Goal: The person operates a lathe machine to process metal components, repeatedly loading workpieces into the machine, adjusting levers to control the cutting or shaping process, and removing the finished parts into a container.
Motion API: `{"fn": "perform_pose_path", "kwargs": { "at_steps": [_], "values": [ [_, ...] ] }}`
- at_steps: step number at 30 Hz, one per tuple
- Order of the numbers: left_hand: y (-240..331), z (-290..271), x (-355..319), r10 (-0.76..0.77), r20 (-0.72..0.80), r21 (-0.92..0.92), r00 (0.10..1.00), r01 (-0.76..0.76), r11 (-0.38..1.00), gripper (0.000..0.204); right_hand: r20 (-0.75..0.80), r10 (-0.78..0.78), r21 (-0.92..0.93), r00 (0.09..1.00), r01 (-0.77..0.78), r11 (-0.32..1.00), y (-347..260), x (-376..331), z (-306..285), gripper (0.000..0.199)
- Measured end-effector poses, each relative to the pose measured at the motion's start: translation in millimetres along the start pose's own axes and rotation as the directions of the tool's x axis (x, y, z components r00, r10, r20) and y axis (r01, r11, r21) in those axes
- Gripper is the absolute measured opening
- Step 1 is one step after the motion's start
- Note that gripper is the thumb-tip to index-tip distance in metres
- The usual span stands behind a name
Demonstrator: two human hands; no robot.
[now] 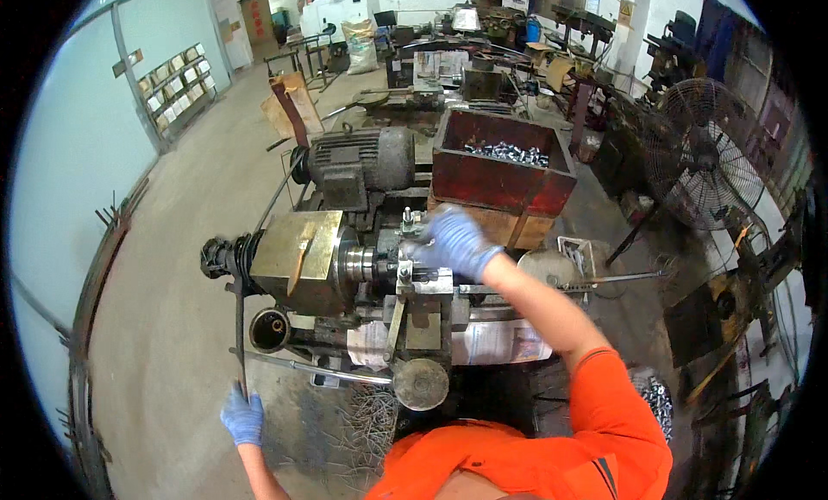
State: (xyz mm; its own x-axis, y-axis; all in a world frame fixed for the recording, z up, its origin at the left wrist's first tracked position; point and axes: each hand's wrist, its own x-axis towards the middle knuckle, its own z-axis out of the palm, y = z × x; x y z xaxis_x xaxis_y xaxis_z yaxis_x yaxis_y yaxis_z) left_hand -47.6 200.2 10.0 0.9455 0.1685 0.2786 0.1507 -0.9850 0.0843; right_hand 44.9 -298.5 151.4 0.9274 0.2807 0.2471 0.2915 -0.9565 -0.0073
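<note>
The gloved right hand (453, 241) rests curled over the tool post (412, 233) of the small lathe (345, 259), just right of its chuck (358, 263). The gloved left hand (242, 415), below the lathe's left end, is closed around a long dark lever (239, 328). Behind the lathe stands a red bin (496, 177) of shiny metal parts (507, 152).

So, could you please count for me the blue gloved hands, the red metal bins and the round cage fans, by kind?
Blue gloved hands: 2 (left hand, right hand)
Red metal bin of small shiny metal parts: 1
Round wire-cage fan: 1
Total: 4
</note>
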Motion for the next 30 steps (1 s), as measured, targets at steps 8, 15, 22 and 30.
{"fn": "perform_pose_path", "kwargs": {
  "at_steps": [8, 15, 22, 30],
  "values": [
    [126.2, -65.2, 66.1, 0.208, -0.292, -0.363, 0.934, -0.309, 0.879, 0.044, -0.469, 0.261, -0.215, 0.844, -0.396, 0.893, 105.2, -13.0, -49.5, 0.045],
    [198.5, -28.6, 112.4, 0.360, -0.403, -0.305, 0.842, -0.494, 0.814, 0.045, -0.432, 0.141, 0.268, 0.891, -0.022, 0.963, 4.6, -107.3, 24.1, 0.034],
    [200.9, -26.2, 101.4, 0.366, -0.356, -0.366, 0.860, -0.489, 0.792, 0.038, -0.148, 0.333, 0.464, 0.931, -0.233, 0.855, -25.3, -195.7, 79.9, 0.027],
    [185.5, -32.4, 113.8, 0.332, -0.495, -0.302, 0.803, -0.517, 0.801, 0.028, -0.258, 0.341, 0.507, 0.904, -0.174, 0.844, -26.0, -194.2, 66.3, 0.022]
  ]
}}
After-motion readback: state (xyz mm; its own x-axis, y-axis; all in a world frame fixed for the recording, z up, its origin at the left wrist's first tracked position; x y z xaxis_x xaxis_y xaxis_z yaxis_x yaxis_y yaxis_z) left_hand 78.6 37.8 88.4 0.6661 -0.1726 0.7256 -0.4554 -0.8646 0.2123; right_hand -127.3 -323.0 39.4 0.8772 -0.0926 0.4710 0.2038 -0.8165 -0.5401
